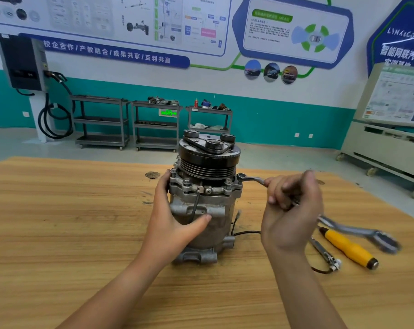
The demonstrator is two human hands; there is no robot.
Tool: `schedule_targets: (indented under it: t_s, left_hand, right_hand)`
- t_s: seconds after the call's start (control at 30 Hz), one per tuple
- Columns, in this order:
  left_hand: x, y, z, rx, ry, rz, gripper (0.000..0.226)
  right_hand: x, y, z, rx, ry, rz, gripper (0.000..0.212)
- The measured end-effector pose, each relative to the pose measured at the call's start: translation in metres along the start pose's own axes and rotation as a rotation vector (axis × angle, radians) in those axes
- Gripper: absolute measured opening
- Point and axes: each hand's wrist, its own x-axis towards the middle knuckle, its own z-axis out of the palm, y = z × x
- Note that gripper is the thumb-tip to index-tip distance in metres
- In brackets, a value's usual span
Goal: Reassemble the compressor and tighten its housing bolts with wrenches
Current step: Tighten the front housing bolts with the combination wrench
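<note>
Compressor (pixel 208 224) upright, my left hand (pixel 174 216) wrapped round it; right hand (pixel 291 210) grips wrench (pixel 250 178), ring at its right flange edge.

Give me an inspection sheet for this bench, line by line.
Surface: wooden table, scuffed, with a dark stain behind the compressor.
Job's things: compressor upright, pulley on top; wrench ring end at a right flange bolt.
Clutter: yellow-handled screwdriver and thin metal tool lying at right.
Grippers: left hand holds the housing; right hand grips the wrench.
Cables: black wire trails from the compressor's base.
Surroundings: three metal carts, wall charger, posters.
</note>
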Motion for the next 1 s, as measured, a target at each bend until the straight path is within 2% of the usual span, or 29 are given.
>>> schedule_targets:
  t_s: [0.13,0.27,0.33,0.4,0.47,0.53,0.6,0.67,0.83,1.0]
  left_hand:
    - [0.000,0.001,-0.001,0.009,-0.002,0.015,0.101]
    - [0.002,0.006,0.000,-0.055,-0.002,-0.015,0.108]
    - [0.006,0.008,0.002,-0.115,0.030,-0.051,0.115]
    - [0.006,0.009,0.002,-0.054,0.005,0.011,0.101]
    - [0.003,0.006,0.001,-0.014,-0.016,0.033,0.095]
    - [0.001,0.003,0.000,-0.001,-0.009,0.018,0.098]
    - [-0.001,0.002,-0.001,-0.010,-0.001,0.003,0.100]
    - [-0.002,0.002,-0.001,-0.024,-0.003,-0.015,0.102]
    - [-0.001,0.001,-0.001,-0.005,-0.011,-0.013,0.101]
    - [-0.001,0.001,-0.002,-0.004,-0.012,0.007,0.098]
  right_hand:
    - [-0.021,0.013,0.015,-0.385,-0.236,-0.282,0.032]
    - [-0.027,0.029,0.035,-0.646,-0.339,-0.582,0.041]
    - [-0.026,0.036,0.044,-0.789,-0.386,-0.651,0.044]
    - [-0.023,0.039,0.052,-0.923,-0.428,-0.689,0.043]
    - [-0.020,0.029,0.057,-0.874,-0.457,-0.702,0.042]
    - [-0.009,0.006,0.060,-0.490,-0.406,-0.504,0.045]
    - [0.018,-0.022,0.058,0.041,-0.221,-0.195,0.044]
    - [0.056,-0.037,0.044,0.285,-0.043,0.029,0.052]
    - [0.105,-0.009,0.015,0.319,0.142,0.540,0.050]
    - [0.119,0.022,0.001,0.398,0.174,0.760,0.046]
